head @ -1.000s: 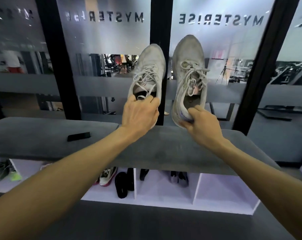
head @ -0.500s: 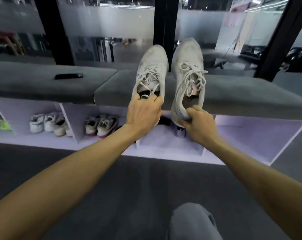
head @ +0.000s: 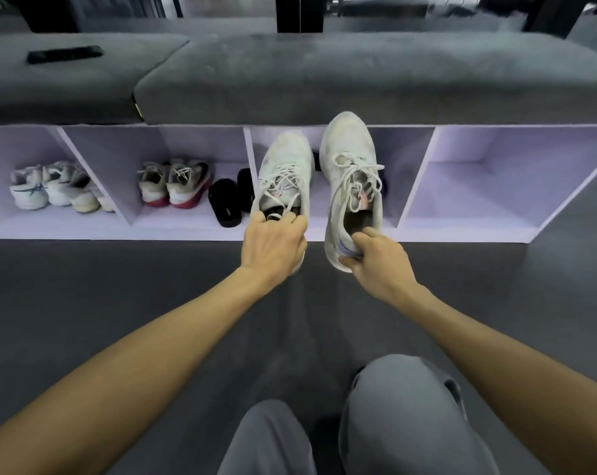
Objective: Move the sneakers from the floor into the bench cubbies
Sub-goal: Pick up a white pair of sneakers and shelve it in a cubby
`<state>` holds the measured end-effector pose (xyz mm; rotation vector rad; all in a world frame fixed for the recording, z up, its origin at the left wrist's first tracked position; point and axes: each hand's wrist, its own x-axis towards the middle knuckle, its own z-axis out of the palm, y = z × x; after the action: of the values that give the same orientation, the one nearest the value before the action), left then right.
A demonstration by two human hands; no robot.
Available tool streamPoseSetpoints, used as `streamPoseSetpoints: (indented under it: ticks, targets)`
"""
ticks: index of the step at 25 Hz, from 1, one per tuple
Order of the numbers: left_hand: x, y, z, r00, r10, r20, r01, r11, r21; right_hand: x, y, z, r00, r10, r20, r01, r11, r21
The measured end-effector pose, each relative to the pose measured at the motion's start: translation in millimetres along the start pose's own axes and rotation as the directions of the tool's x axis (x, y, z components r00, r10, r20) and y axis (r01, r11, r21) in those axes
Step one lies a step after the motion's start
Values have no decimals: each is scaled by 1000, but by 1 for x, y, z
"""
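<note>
Left hand (head: 273,243) gripping one sneaker (head: 285,173) by the heel, right hand (head: 375,257) pinching the other sneaker (head: 353,176) likewise, toes pointing away into the bench (head: 358,80) cubby (head: 406,159) ahead.

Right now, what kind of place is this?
Probably an entryway or changing area for shoes, maybe at a gym: a cushioned bench over white cubbies with stored sneakers, and glass partitions behind.

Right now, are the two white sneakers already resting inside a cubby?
No, the left hand and right hand each hold a white sneaker in the air before the bench cubbies.
</note>
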<state>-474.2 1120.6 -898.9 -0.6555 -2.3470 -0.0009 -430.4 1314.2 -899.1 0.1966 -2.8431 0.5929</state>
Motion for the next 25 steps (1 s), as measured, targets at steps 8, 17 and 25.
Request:
streamPoseSetpoints:
  ticks: [8,17,25]
  targets:
    - [31,-13,116,979,-70,189,73,997,-6,64,56,70,985,74,158,-72,997,-21]
    - [73,-46,267,910,-152,385,124,987,98,193,111,152,951,137,278,-117,989,-87]
    - [116,-69,375,857,-178,483,144,984,106,278,148,222,929,171,329,-156,985,-73]
